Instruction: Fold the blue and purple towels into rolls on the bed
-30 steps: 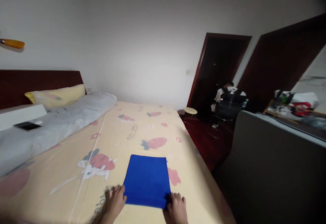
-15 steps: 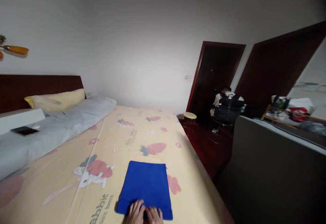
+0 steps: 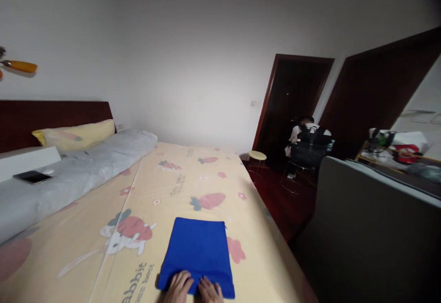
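Left hand (image 3: 179,284) and right hand (image 3: 209,290) have moved from the side edges of a squarish blue fabric piece (image 3: 200,248) to its near edge, lower centre of the frame on the yellow carrot-print bedsheet (image 3: 263,252). Fingers lie bent on top; whether they pinch cannot be told. Pressing evenly outward should keep it flat.
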A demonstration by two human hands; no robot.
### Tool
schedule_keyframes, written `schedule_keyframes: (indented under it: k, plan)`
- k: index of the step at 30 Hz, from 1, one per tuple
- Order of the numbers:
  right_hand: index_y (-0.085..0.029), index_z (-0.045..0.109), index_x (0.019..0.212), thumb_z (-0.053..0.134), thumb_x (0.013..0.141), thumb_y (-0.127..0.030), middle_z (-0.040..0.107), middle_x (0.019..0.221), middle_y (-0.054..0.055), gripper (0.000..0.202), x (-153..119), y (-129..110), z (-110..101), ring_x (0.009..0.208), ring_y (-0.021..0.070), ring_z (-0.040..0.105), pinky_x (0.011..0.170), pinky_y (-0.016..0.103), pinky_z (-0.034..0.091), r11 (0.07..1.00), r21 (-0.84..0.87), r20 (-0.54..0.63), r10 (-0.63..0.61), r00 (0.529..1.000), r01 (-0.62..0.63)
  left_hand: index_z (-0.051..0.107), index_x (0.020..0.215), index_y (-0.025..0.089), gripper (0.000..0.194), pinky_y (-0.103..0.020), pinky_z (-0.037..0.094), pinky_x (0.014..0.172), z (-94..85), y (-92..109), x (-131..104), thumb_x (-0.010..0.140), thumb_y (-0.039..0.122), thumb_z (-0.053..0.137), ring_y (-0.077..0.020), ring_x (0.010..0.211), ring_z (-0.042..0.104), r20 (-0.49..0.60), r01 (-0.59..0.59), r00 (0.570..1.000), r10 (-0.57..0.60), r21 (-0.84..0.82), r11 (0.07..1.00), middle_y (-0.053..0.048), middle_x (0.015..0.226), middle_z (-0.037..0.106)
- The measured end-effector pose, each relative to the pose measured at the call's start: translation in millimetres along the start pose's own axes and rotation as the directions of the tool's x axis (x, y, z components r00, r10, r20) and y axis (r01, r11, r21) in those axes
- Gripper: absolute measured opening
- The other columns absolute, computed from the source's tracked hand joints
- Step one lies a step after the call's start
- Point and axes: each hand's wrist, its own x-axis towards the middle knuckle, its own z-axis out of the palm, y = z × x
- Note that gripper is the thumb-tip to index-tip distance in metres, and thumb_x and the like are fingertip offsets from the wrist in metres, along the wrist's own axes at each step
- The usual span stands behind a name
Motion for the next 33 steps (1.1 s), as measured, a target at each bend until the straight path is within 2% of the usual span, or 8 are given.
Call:
schedule_keyframes:
  k: [4, 8, 11, 18, 23, 26, 28, 33]
  plan:
    - [-0.036, 0.071, 0.101, 0.046, 0.082, -0.020, 0.077, 0.095, -0.003, 0.035, 1, 8, 6, 0.084, 0.0190, 0.072, 0.077, 0.031, 0.047, 0.999, 0.045, 0.046, 0.019, 0.999, -0.021, 0.066, 0.114, 0.032, 0.041, -0.031, 0.049, 0.095, -3.6, 16, 11, 0.087, 0.012, 0.042, -0.0163, 0.104, 0.065, -0.010, 0.059, 0.998, -0.059, -0.061, 0.996, 0.000, 0.112, 0.072]
    - [-0.038, 0.066, 0.119, 0.044, 0.086, -0.027, 0.071, 0.119, 0.001, 0.041, -7, 49, -23, 0.103, 0.0264, 0.069, 0.084, 0.042, 0.049, 0.983, -0.114, 0.111, 0.156, 0.982, -0.143, 0.053, 0.134, 0.041, 0.046, -0.032, 0.047, 0.096, -0.3, -34, -17, 0.093, 0.022, 0.042, -0.0165, 0.121, 0.059, -0.104, 0.067, 0.993, -0.061, 0.053, 0.996, 0.003, 0.135, 0.063]
    - [-0.035, 0.064, 0.124, 0.044, 0.086, -0.026, 0.066, 0.127, 0.007, 0.043, -11, 50, -27, 0.110, 0.0308, 0.066, 0.088, 0.049, 0.049, 0.951, -0.203, 0.104, 0.257, 0.961, -0.233, 0.038, 0.144, 0.043, 0.060, -0.036, 0.045, 0.100, 14.0, -53, -29, 0.090, 0.015, 0.041, -0.0185, 0.129, 0.053, -0.203, 0.125, 0.975, -0.095, 0.143, 0.982, 0.003, 0.145, 0.055]
    - [-0.036, 0.063, 0.125, 0.045, 0.087, -0.025, 0.068, 0.123, -0.001, 0.044, 9, -4, 7, 0.109, 0.0228, 0.067, 0.087, 0.036, 0.053, 0.997, 0.068, 0.312, 0.011, 0.950, -0.033, 0.014, 0.151, 0.038, 0.074, -0.026, 0.045, 0.104, 32.4, 1, 10, 0.087, 0.012, 0.041, -0.0118, 0.128, 0.054, -0.162, -0.126, 0.978, 0.134, 0.057, 0.990, 0.006, 0.146, 0.052]
    - [-0.036, 0.054, 0.135, 0.037, 0.095, -0.034, 0.062, 0.132, 0.003, 0.044, 3, 59, -28, 0.116, 0.0267, 0.063, 0.088, 0.045, 0.052, 0.985, -0.127, 0.214, 0.143, 0.966, -0.118, 0.017, 0.150, 0.039, 0.056, -0.035, 0.043, 0.105, 12.7, -35, -9, 0.098, 0.031, 0.037, -0.0153, 0.134, 0.048, -0.137, 0.112, 0.986, -0.094, 0.127, 0.986, 0.003, 0.151, 0.045]
    - [-0.035, 0.042, 0.144, 0.037, 0.094, -0.030, 0.062, 0.134, 0.005, 0.051, -1, 84, -47, 0.117, 0.0299, 0.062, 0.086, 0.052, 0.051, 0.956, -0.257, 0.112, 0.176, 0.978, -0.142, 0.027, 0.147, 0.040, 0.053, -0.048, 0.037, 0.109, 7.5, -54, -19, 0.096, 0.027, 0.036, -0.0211, 0.135, 0.047, -0.127, 0.258, 0.963, -0.238, 0.167, 0.952, 0.000, 0.151, 0.044]
    - [-0.031, 0.039, 0.147, 0.043, 0.087, -0.026, 0.059, 0.136, 0.009, 0.060, 4, 74, -45, 0.119, 0.0331, 0.060, 0.088, 0.055, 0.049, 0.952, -0.272, 0.089, 0.168, 0.982, -0.138, 0.031, 0.146, 0.039, 0.058, -0.049, 0.038, 0.109, 10.6, -47, -14, 0.093, 0.017, 0.035, -0.0215, 0.135, 0.048, -0.143, 0.240, 0.966, -0.216, 0.181, 0.954, 0.000, 0.150, 0.046]
    - [-0.036, 0.058, 0.132, 0.049, 0.076, -0.019, 0.070, 0.121, 0.001, 0.060, 29, 8, -10, 0.107, 0.0250, 0.068, 0.084, 0.037, 0.052, 1.000, 0.001, 0.219, -0.015, 0.976, 0.015, 0.028, 0.149, 0.036, 0.070, -0.027, 0.043, 0.106, 24.7, -2, 19, 0.086, 0.007, 0.037, -0.0107, 0.131, 0.051, -0.100, -0.128, 0.985, 0.137, 0.100, 0.987, 0.005, 0.146, 0.051]
